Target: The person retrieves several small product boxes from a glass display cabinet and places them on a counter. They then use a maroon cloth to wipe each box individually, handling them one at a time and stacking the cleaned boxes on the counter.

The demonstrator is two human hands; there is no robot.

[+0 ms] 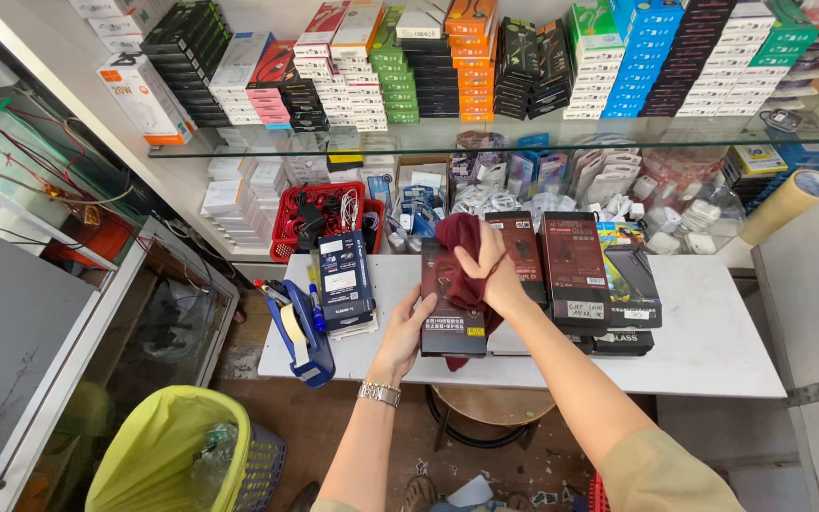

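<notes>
My right hand point(491, 268) grips a dark red cloth point(460, 248) and presses it on the top of a dark flat box point(450, 303) lying on the white table point(713, 341). My left hand point(407, 327), with a metal watch on its wrist, holds the left edge of that box. More dark flat boxes point(573, 265) lie in a row to the right of it. A stack of dark boxes point(345, 282) lies to the left.
A blue tape dispenser point(301, 338) and pens sit at the table's left end. Behind are a red basket of cables point(319, 220) and glass shelves of stacked coloured boxes point(485, 66). A yellow-lined bin point(182, 455) and a stool point(490, 408) stand below.
</notes>
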